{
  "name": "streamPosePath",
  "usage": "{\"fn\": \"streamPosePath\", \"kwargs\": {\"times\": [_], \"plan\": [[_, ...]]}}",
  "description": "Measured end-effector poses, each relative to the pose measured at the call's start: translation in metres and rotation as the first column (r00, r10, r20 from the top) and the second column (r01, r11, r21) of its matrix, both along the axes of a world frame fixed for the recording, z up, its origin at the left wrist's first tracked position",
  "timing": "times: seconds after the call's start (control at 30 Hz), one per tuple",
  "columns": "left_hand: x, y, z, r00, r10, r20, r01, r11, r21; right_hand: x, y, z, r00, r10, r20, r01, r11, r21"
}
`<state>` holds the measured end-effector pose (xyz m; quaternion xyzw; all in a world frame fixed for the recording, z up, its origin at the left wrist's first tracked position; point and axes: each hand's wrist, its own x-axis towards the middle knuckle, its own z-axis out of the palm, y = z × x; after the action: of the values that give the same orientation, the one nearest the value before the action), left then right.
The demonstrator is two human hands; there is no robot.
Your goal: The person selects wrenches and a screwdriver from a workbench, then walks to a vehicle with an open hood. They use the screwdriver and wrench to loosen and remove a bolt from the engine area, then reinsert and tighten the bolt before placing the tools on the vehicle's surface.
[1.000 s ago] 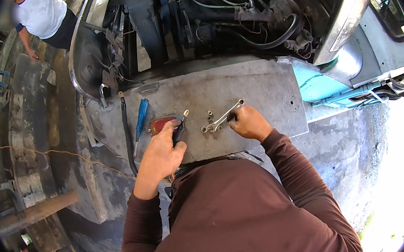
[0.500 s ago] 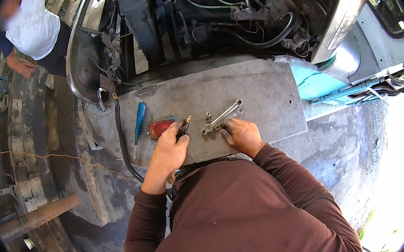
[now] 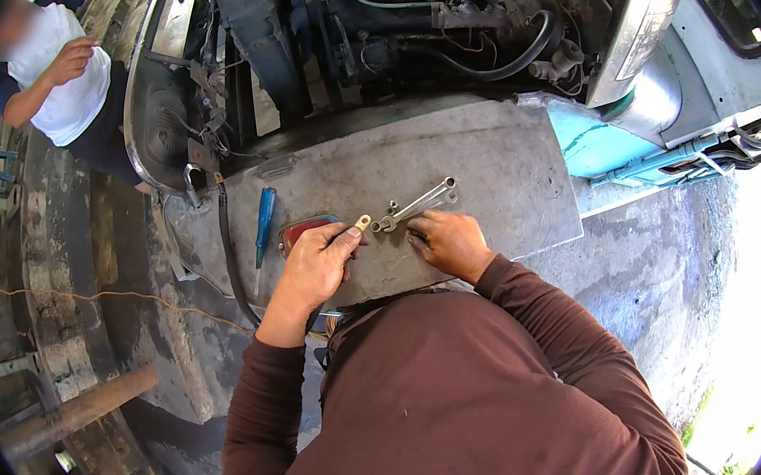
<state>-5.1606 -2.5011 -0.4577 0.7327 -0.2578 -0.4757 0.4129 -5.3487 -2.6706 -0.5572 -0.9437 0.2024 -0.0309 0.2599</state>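
My left hand (image 3: 316,262) pinches a brass-coloured cable lug (image 3: 363,223), whose ring end sticks up past the thumb and fingertip. My right hand (image 3: 453,244) rests closed over the metal panel, just below two spanners (image 3: 422,204). Something dark shows at its curled fingertips, too hidden to name. A small nut or bolt (image 3: 391,206) lies beside the spanners. Behind my left hand a red lamp (image 3: 291,234) is partly covered. To its left lies a screwdriver (image 3: 264,224) with a blue handle.
A black cable (image 3: 227,227) with a lug end runs down the left of the grey metal panel (image 3: 504,167). Beyond it is an open engine bay (image 3: 414,37). Another person (image 3: 66,76) stands at far left. An orange cord (image 3: 105,293) crosses the floor.
The lug in my left hand has turned and moved slightly right, showing its flat ring. My right hand has drawn back from the spanners. The other person has raised a hand.
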Motion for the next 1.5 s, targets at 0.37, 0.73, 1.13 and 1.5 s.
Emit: {"fn": "streamPosePath", "kwargs": {"times": [0.37, 0.73, 1.13, 1.5], "plan": [[-0.005, -0.007, -0.027, 0.946, 0.041, -0.321, -0.030, 0.999, 0.037, 0.012, -0.026, -0.005, 1.000, -0.001, -0.030, 0.011, 0.938, 0.346], [-0.011, -0.014, -0.025, 0.950, -0.023, -0.311, 0.008, 0.999, -0.050, 0.029, -0.030, 0.053, 0.984, -0.117, -0.134, 0.138, 0.025, 0.990], [-0.012, -0.022, -0.015, 0.986, -0.026, -0.167, 0.033, 0.999, 0.036, 0.032, -0.019, 0.050, 0.979, -0.143, -0.144, 0.161, 0.121, 0.979], [-0.010, -0.028, -0.019, 0.984, 0.008, -0.178, 0.004, 0.998, 0.067, 0.010, -0.019, 0.092, 0.950, -0.303, 0.075, 0.084, 0.481, 0.872]]}}
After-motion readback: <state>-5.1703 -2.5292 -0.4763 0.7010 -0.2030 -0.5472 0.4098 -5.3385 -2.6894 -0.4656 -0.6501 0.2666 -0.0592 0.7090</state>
